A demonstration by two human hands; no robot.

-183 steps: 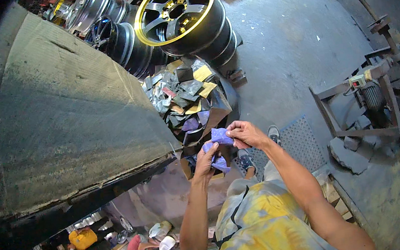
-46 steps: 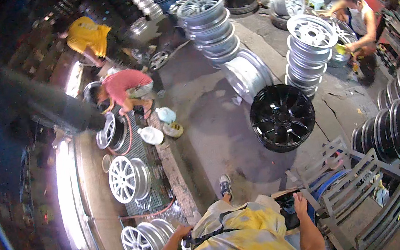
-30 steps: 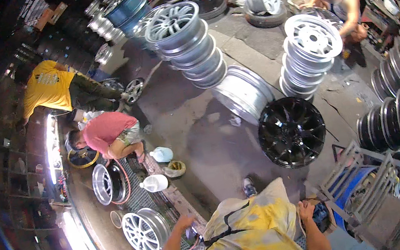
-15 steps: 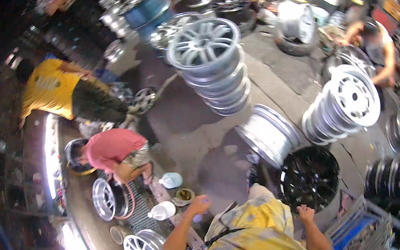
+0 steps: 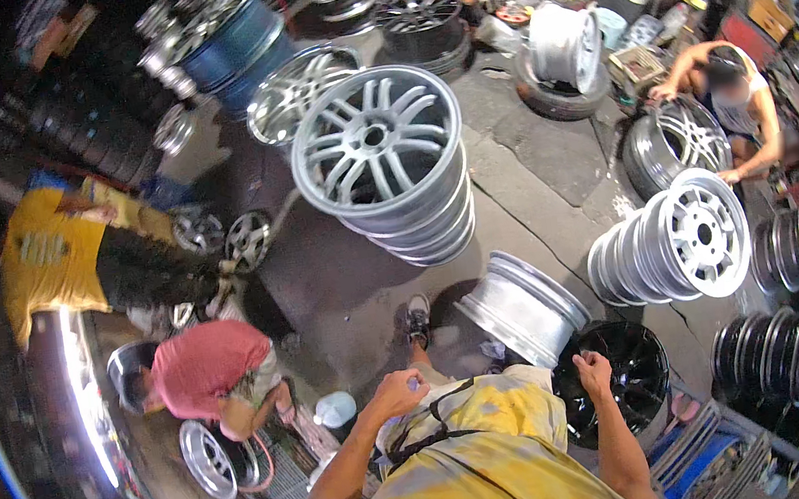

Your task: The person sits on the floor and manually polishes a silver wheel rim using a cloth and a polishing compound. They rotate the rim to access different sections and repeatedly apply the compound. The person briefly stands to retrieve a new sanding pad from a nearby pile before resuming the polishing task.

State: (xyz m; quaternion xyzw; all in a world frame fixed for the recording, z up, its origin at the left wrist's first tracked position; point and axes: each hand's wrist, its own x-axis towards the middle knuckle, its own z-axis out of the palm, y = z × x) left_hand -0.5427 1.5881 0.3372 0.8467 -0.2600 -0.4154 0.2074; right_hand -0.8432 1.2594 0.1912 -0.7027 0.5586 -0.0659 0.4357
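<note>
My left hand (image 5: 396, 394) is closed in front of my left hip, with a small pale purplish bit showing at its fingers, too small to name. My right hand (image 5: 592, 372) is raised with its fingers curled in and nothing visible in them. Beneath it in the picture lies a black wheel rim (image 5: 628, 376); hand and rim look apart. A silver rim (image 5: 525, 309) rests on its side just ahead of me, touching neither hand. Farther forward stands a tall stack of grey multi-spoke rims (image 5: 375, 137). One of my shoes (image 5: 416, 316) is stepping out on the floor.
At right, a leaning row of silver rims (image 5: 671, 244) lies before a person (image 5: 739, 104) handling a rim. A person in a red shirt (image 5: 213, 367) crouches at left by a rim (image 5: 208, 461). A metal rack (image 5: 720, 460) stands at lower right; a blue drum (image 5: 237, 49) is behind.
I have moved forward, so the grey rim stack looks nearer and my shoe has come into view. My right hand has risen. Both hands remain closed.
</note>
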